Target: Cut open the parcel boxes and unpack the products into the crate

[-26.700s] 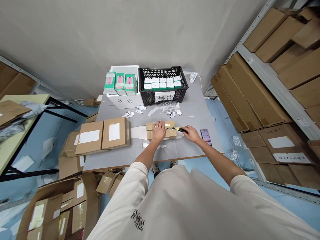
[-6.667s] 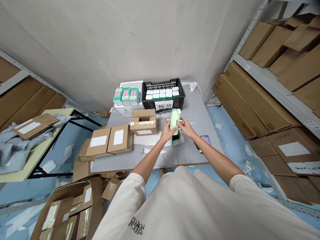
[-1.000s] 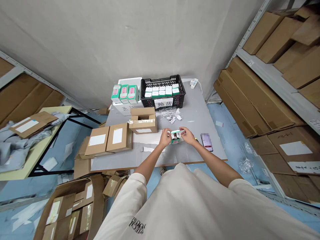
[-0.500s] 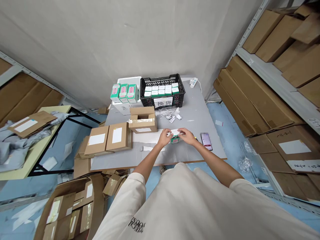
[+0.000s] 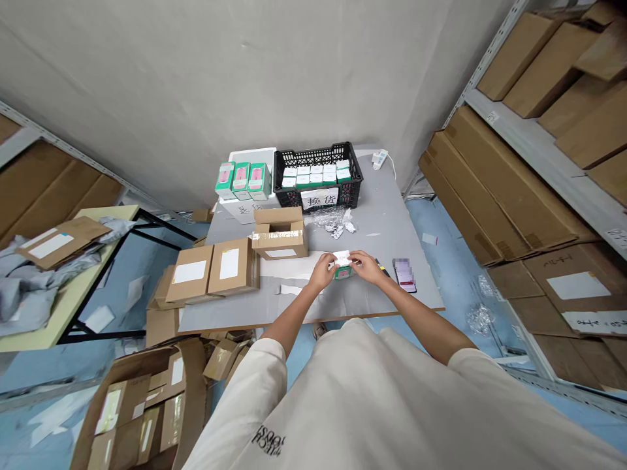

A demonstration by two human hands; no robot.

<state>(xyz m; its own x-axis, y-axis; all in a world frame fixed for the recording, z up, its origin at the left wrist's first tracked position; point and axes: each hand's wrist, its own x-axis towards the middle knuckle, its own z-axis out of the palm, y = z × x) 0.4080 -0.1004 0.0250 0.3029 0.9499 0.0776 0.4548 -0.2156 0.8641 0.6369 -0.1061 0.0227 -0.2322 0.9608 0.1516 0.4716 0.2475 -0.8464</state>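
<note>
A small green-and-white box [image 5: 343, 271] stands on the grey table [image 5: 294, 307] in front of me, its white top facing up. My left hand [image 5: 323, 271] grips its left side near the top edge, fingers bent against it. On the other side, my right hand [image 5: 365, 266] has its fingers curled against the box's upper right edge. Crumpled paper scraps [image 5: 337, 230] and clear plastic lie just beyond. To the right of my right hand is a phone [image 5: 404, 275], beside a dark slim object [image 5: 382, 267].
Behind stands a black crate [image 5: 353, 189] of similar boxes. Three green-and-pink boxes [image 5: 241, 179] rest on a white bin. An open carton [image 5: 280, 241] and two labelled cartons [image 5: 232, 267] occupy the left side. Shelves [image 5: 519, 130] hold cartons at right; a large carton [image 5: 193, 391] is below left.
The white top of the box now lies flat and shows more plainly between my hands. Both hands have stayed at the box with small finger shifts.
</note>
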